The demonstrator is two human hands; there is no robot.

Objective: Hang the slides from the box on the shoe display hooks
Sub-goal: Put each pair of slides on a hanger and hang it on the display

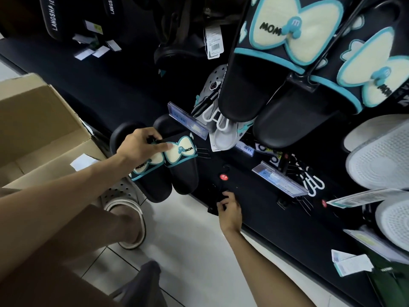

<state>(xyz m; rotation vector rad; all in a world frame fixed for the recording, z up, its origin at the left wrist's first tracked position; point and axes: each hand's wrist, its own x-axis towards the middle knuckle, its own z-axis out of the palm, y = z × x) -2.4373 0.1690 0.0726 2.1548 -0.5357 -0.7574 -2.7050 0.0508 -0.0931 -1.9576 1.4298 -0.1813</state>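
Left hand (141, 144) fingers gripping slides (170, 165), right hand (229, 207) pinching indistinct black hook (222, 196)

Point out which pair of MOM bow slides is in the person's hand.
The small pair of slides at lower left, gripped by the left hand; the larger MOM slides hang on the display, untouched.

The floor (199, 235) was covered with pale, light grey tiles, and thin darker joints ran between them. A dark, almost black display wall (137, 85) rose from the floor and filled most of the view. Clear plastic price strips (188, 120) stood out from this wall, and small white paper labels (97, 49) were fixed near its upper left part. The light was dim on the wall and brighter on the tiles.
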